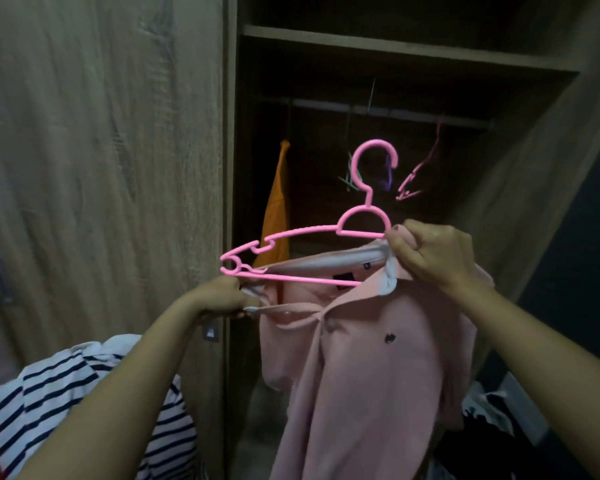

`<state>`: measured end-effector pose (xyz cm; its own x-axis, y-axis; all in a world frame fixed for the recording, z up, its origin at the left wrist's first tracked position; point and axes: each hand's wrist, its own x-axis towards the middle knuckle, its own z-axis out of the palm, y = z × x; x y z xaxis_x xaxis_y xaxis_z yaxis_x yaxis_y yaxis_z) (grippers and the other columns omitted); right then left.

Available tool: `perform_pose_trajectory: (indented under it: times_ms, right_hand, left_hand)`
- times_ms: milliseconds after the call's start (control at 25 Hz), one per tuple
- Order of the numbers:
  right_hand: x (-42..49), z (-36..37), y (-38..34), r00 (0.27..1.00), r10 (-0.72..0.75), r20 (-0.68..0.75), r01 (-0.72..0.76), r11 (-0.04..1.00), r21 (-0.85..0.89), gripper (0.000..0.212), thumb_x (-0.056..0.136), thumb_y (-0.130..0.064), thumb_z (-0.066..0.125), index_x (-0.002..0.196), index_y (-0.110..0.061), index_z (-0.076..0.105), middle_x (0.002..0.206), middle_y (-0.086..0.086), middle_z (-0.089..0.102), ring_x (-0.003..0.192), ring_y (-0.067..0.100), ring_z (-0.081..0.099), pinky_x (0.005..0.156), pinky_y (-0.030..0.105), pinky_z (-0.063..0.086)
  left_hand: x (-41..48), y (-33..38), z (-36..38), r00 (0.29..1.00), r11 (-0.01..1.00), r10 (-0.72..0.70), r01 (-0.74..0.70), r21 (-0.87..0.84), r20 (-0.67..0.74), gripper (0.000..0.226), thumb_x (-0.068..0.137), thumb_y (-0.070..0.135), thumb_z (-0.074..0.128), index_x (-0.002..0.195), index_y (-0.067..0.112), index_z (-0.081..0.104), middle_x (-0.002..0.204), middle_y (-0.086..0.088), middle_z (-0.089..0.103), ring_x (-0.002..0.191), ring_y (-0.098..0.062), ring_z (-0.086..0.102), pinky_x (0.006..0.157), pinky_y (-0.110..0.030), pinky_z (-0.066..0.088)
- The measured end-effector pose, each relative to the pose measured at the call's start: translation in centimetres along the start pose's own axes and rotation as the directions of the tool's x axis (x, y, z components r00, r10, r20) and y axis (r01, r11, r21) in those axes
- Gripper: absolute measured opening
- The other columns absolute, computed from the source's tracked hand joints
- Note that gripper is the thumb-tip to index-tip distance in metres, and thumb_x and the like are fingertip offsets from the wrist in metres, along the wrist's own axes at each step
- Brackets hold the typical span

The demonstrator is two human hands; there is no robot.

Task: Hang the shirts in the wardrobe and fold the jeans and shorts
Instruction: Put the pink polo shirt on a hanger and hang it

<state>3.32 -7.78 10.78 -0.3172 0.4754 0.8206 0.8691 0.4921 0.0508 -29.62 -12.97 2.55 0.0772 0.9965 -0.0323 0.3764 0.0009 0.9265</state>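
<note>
I hold a pale pink polo shirt (368, 375) up in front of the open wardrobe (413, 60). A pink plastic hanger (305, 233) is partly pushed into its neck opening, its right end hidden under the collar. My left hand (222, 299) grips the collar's left side beside the hanger's left end. My right hand (430, 254) pinches the collar and the hanger's right shoulder together. The hanger's hook points up, below the hanging rail (388, 110).
An orange garment (278, 216) hangs at the rail's left. Bare coloured hangers (413, 181) dangle from the rail to the right. The closed wardrobe door (101, 150) fills the left. A striped shirt (84, 403) lies at lower left, dark clothes (492, 441) at lower right.
</note>
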Motion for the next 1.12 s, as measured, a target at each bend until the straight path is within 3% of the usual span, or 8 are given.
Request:
perform_pose_trajectory:
  times_ms: [200,400,520,640,800,880,1000,1120]
  right_hand:
    - [-2.6,1.7,1.1,0.987,0.145,0.07,-0.152,0.983,0.102,0.062,0.077,-0.065,0.027,0.073,-0.015,0.064,0.07,0.009,0.067,0.069,0.034,0.061,0.056,0.027,0.031]
    - [-2.9,2.0,1.9,0.99,0.098,0.097,-0.105,0.992,0.066,0.064,0.076,-0.066,0.023,0.068,-0.016,0.063,0.065,0.006,0.066,0.064,0.031,0.06,0.053,0.026,0.026]
    - [-2.5,2.0,2.5,0.995,0.069,0.077,-0.073,0.996,0.055,0.064,0.076,-0.065,0.025,0.069,-0.018,0.067,0.063,0.005,0.067,0.061,0.03,0.06,0.051,0.025,0.028]
    - [-2.4,2.2,3.1,1.0,0.01,0.028,-0.011,1.0,0.026,0.063,0.079,-0.063,0.027,0.069,-0.018,0.069,0.059,0.006,0.066,0.054,0.028,0.06,0.044,0.019,0.023]
    - [-2.5,2.2,3.2,0.996,-0.084,-0.015,0.085,0.995,0.043,0.068,0.088,-0.065,0.025,0.057,-0.017,0.061,0.049,0.003,0.059,0.043,0.024,0.055,0.042,0.018,0.025]
    - [-2.3,2.4,2.4,0.992,-0.114,-0.048,0.114,0.993,-0.008,0.068,0.089,-0.064,0.025,0.053,-0.017,0.057,0.046,0.002,0.057,0.04,0.023,0.055,0.041,0.017,0.018]
    - [-1.7,3.1,1.2,0.99,-0.13,-0.05,0.126,0.989,-0.072,0.067,0.088,-0.065,0.024,0.052,-0.017,0.053,0.045,0.001,0.057,0.039,0.023,0.055,0.046,0.011,0.009]
    - [-0.5,2.8,1.5,0.982,-0.183,-0.046,0.179,0.981,-0.081,0.071,0.089,-0.069,0.02,0.052,-0.017,0.05,0.043,0.002,0.054,0.037,0.023,0.052,0.042,0.015,0.012]
  left_hand:
    - [-0.3,2.3,-2.0,0.999,0.998,0.033,-0.034,0.051,0.038,0.028,0.078,-0.01,0.065,0.096,0.011,0.069,0.082,-0.012,0.069,0.065,-0.015,0.06,0.051,-0.018,0.049]
    - [-1.8,4.5,-2.8,0.997,0.984,0.041,-0.052,0.171,0.07,0.022,0.081,-0.01,0.061,0.092,0.007,0.068,0.062,0.003,0.065,0.052,-0.003,0.058,0.049,-0.015,0.046]
    - [-2.5,5.5,-3.5,0.99,0.964,0.004,-0.042,0.262,0.143,0.026,0.082,-0.006,0.062,0.105,0.007,0.065,0.072,0.002,0.064,0.059,-0.003,0.059,0.054,-0.017,0.048]
    - [-2.9,6.4,-3.9,0.985,0.96,0.006,-0.054,0.275,0.174,0.03,0.082,-0.008,0.061,0.102,0.014,0.065,0.075,0.001,0.066,0.063,-0.006,0.059,0.054,-0.016,0.049]
    - [-3.4,7.2,-4.7,0.985,0.94,-0.03,-0.03,0.339,0.172,0.037,0.084,-0.009,0.058,0.111,0.015,0.066,0.095,-0.007,0.064,0.076,-0.012,0.062,0.061,-0.019,0.053]
    - [-3.3,7.1,-4.7,0.992,0.895,-0.028,-0.031,0.445,0.124,0.036,0.084,-0.003,0.06,0.108,0.023,0.068,0.096,-0.005,0.065,0.079,-0.014,0.063,0.062,-0.02,0.054]
    - [-2.7,6.5,-3.6,0.995,0.785,0.041,0.027,0.618,-0.096,0.019,0.084,0.008,0.066,0.098,0.019,0.072,0.08,-0.004,0.067,0.067,-0.014,0.067,0.054,-0.017,0.054]
    - [-2.4,6.8,-3.2,0.968,0.776,0.108,0.062,0.627,-0.229,0.011,0.082,0.014,0.07,0.09,0.021,0.074,0.065,0.002,0.065,0.052,-0.007,0.064,0.046,-0.013,0.049]
